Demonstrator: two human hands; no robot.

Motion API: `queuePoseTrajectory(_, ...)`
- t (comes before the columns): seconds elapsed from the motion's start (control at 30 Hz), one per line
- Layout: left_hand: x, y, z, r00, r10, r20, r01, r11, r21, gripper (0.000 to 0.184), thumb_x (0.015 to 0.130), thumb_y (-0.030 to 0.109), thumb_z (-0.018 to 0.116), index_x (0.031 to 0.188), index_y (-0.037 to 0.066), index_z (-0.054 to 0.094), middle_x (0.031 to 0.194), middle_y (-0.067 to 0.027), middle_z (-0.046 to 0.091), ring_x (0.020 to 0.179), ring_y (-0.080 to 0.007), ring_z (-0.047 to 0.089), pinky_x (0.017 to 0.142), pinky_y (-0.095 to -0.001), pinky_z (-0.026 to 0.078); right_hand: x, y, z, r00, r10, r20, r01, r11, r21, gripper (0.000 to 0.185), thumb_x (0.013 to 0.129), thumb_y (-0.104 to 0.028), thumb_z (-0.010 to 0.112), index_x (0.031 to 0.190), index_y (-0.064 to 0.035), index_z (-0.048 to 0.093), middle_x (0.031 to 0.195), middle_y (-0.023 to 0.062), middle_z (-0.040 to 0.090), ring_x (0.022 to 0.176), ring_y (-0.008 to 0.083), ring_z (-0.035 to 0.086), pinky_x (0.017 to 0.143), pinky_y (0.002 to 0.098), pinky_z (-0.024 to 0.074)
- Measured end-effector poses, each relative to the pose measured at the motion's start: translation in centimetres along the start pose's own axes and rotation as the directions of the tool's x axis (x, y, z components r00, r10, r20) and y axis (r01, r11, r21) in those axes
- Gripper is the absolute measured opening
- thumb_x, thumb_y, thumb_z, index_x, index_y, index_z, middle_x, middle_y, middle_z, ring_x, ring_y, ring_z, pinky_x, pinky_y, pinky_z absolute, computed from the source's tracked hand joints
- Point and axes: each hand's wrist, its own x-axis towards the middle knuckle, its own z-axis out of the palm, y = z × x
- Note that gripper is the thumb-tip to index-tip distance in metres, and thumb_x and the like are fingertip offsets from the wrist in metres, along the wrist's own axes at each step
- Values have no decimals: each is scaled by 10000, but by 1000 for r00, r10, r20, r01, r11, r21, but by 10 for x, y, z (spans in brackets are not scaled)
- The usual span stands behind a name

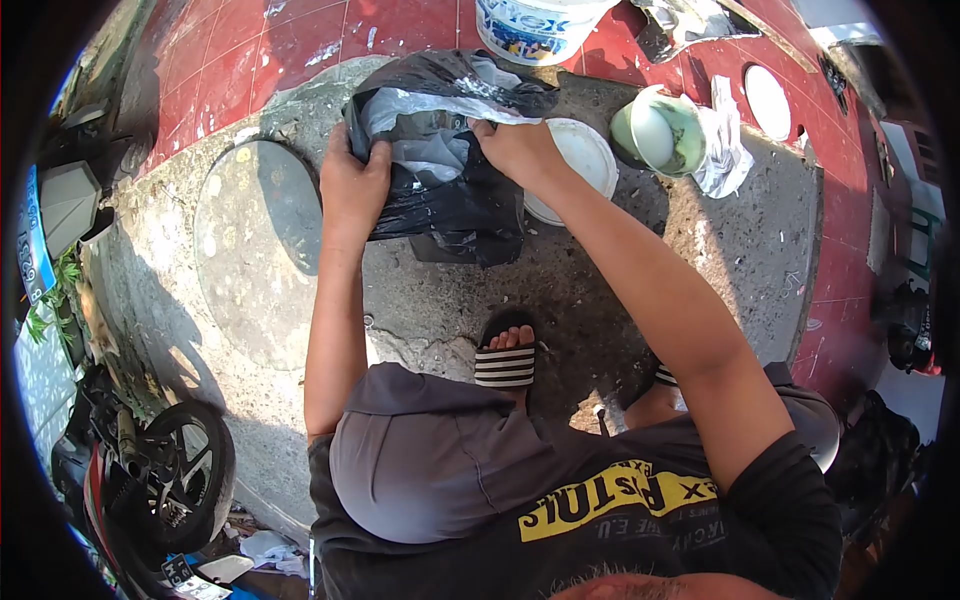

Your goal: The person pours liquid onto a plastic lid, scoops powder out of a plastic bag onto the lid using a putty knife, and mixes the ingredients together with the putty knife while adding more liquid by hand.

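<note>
A black plastic bag [450,215] stands in front of me with its mouth spread wide. Inside it shows a whitish, see-through plastic liner [430,155]; what lies deeper is hard to make out. My left hand [355,185] grips the left side of the bag, thumb on the near face and fingers behind. At the right side of the mouth, my right hand [515,148] pinches the rim and the liner's edge. Partly behind my right forearm lies a round white lid or tub top [590,160].
Beyond the bag stands a white paint bucket [535,35]. A pale green bucket [630,130] with a round white thing inside sits to the right, beside a crumpled white sheet [728,150]. A round concrete cover [245,260] lies left. A motorbike [180,465] is at lower left.
</note>
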Motion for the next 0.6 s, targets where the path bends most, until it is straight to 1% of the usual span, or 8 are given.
queuePoseTrajectory(0.1, 0, 4, -3, 1000, 22, 6, -22, 1000, -7, 423, 859, 186, 667, 1180, -75, 581, 940, -269, 698, 881, -378, 702, 805, -409, 528, 1, 1, 12, 964, -156, -216, 186, 974, 130, 405, 978, -390, 543, 1146, -45, 675, 1033, 209, 708, 977, 399, 673, 864, 470, 537)
queuePoseTrajectory(0.17, 0, 5, -6, 999, -14, 36, 16, 999, -40, 449, 856, 189, 672, 1192, -92, 575, 945, -268, 701, 888, -374, 704, 810, -403, 528, -2, 1, 11, 981, -119, -152, 138, 983, 118, 373, 974, -386, 566, 1139, -76, 691, 1019, 195, 714, 992, 383, 673, 882, 457, 530)
queuePoseTrajectory(0.23, 0, 2, -6, 999, -21, 32, 23, 999, -36, 450, 855, 190, 673, 1189, -95, 574, 946, -271, 700, 889, -373, 705, 808, -402, 528, -3, 0, 5, 981, 149, 126, -167, 975, 147, 361, 976, -337, 554, 1153, -55, 693, 1162, 234, 653, 1106, 415, 605, 969, 482, 485)
queuePoseTrajectory(0.27, 1, 1, -5, 999, -22, 29, 23, 999, -37, 451, 855, 191, 673, 1186, -99, 573, 947, -274, 699, 889, -372, 705, 807, -400, 529, -8, -5, -2, 988, 94, 121, -120, 967, 227, 478, 1003, -446, 494, 1200, -55, 687, 1210, 280, 616, 1166, 442, 565, 1019, 474, 455)
queuePoseTrajectory(0.37, 4, -8, 0, 1000, 23, 9, -23, 999, -34, 477, 856, 197, 673, 1201, -114, 563, 933, -285, 696, 883, -364, 708, 802, -397, 529, -6, -15, 1, 965, 187, 183, -223, 955, 197, 467, 997, -442, 507, 1185, -56, 690, 1226, 273, 614, 1194, 438, 547, 1048, 465, 434)
queuePoseTrajectory(0.43, 7, -18, 0, 1000, 17, 10, -17, 999, -29, 498, 857, 200, 673, 1216, -123, 554, 926, -290, 694, 881, -362, 708, 801, -397, 529, -6, -11, 9, 958, 241, 159, -269, 944, 191, 408, 991, -396, 538, 1155, -61, 702, 1191, 257, 643, 1145, 408, 590, 1020, 457, 458)
queuePoseTrajectory(0.53, 5, -8, -2, 999, 4, 33, -2, 999, -39, 529, 858, 206, 673, 1242, -132, 539, 919, -296, 692, 880, -361, 708, 798, -397, 528, -8, 2, 7, 985, 124, 119, -164, 885, 436, 355, 979, -367, 575, 1125, -75, 716, 1085, 236, 693, 1052, 381, 647, 938, 462, 500)
queuePoseTrajectory(0.6, 2, 3, -4, 999, -3, 48, 5, 999, -51, 539, 860, 209, 674, 1253, -132, 533, 919, -296, 693, 881, -363, 708, 798, -397, 528, -15, -6, -12, 976, 169, 136, -210, 890, 404, 336, 963, -345, 621, 1101, -55, 721, 913, 191, 723, 855, 315, 710, 784, 428, 540)
